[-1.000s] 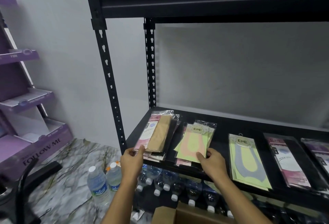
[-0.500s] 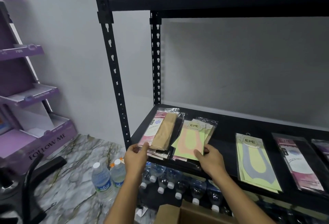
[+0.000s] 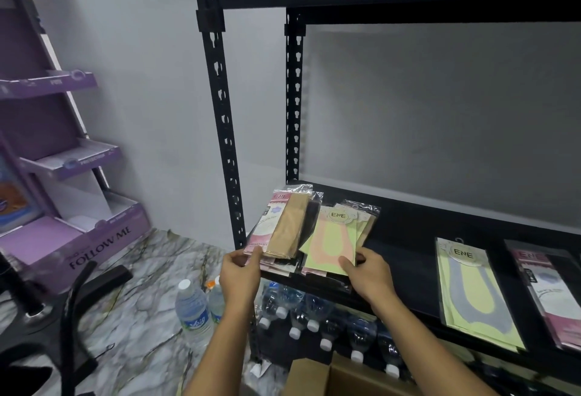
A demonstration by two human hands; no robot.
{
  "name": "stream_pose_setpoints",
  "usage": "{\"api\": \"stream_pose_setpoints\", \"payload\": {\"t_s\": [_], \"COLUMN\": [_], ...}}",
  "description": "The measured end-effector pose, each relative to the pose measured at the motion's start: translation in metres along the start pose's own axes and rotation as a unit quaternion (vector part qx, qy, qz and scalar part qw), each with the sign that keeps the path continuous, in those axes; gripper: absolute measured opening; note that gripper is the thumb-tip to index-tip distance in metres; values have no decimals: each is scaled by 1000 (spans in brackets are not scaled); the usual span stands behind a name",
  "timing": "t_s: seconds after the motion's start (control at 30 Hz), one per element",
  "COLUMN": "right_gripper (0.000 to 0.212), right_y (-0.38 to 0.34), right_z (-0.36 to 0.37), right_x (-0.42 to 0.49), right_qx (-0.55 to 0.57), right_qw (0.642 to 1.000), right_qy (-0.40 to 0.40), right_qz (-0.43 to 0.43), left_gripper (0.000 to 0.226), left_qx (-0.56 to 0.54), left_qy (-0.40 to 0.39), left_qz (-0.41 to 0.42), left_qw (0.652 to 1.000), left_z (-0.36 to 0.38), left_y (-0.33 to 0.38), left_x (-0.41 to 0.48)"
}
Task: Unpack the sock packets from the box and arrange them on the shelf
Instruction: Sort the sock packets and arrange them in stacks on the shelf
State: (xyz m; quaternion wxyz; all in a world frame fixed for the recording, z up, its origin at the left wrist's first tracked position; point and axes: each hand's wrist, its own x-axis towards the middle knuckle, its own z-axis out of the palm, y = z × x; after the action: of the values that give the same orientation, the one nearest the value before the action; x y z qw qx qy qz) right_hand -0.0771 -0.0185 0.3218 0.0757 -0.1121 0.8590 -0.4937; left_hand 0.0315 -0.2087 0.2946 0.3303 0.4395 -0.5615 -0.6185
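Two stacks of sock packets lie at the left end of the black shelf [image 3: 405, 238]. My left hand [image 3: 240, 273] pinches the near edge of the pink and beige stack [image 3: 284, 226]. My right hand [image 3: 366, 273] holds the near corner of the yellow and peach stack [image 3: 334, 238] beside it. Further right on the shelf lie a yellow and grey packet [image 3: 471, 292] and a pink packet [image 3: 548, 295], each flat and apart. The open cardboard box [image 3: 317, 376] sits on the floor below my arms; its inside is hidden.
Several water bottles [image 3: 314, 314] are packed under the shelf, and two bottles [image 3: 193, 310] stand on the marble floor at left. A purple cardboard display stand [image 3: 63, 156] fills the far left. The shelf's black upright post [image 3: 224, 131] rises just left of the stacks.
The camera view has shifted left and nearer. Both hands stay on the near edges of the two stacks, which have been nudged slightly toward each other and squared.
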Motion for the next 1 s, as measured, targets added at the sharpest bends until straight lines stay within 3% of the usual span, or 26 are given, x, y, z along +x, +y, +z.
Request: {"api": "stream_pose_setpoints", "payload": {"t_s": [0.2, 0.3, 0.6, 1.0], "right_gripper": [43, 37, 22, 26], "right_y": [5, 6, 3, -3], "right_z": [-6, -8, -19, -47], "right_x": [2, 1, -10, -39], "right_qx": [16, 42, 156, 275], "right_qw": [998, 997, 984, 951], "right_qy": [40, 49, 62, 140], "right_qz": [35, 44, 67, 14], "left_gripper": [31, 31, 29, 36], "left_qx": [16, -2, -180, -274], "left_qy": [35, 36, -38, -110], "left_qz": [12, 8, -20, -12], "left_qw": [999, 999, 983, 955], "left_z": [-1, -3, -8, -2], "left_y": [8, 14, 21, 31], "left_x": [-7, -11, -31, -67]}}
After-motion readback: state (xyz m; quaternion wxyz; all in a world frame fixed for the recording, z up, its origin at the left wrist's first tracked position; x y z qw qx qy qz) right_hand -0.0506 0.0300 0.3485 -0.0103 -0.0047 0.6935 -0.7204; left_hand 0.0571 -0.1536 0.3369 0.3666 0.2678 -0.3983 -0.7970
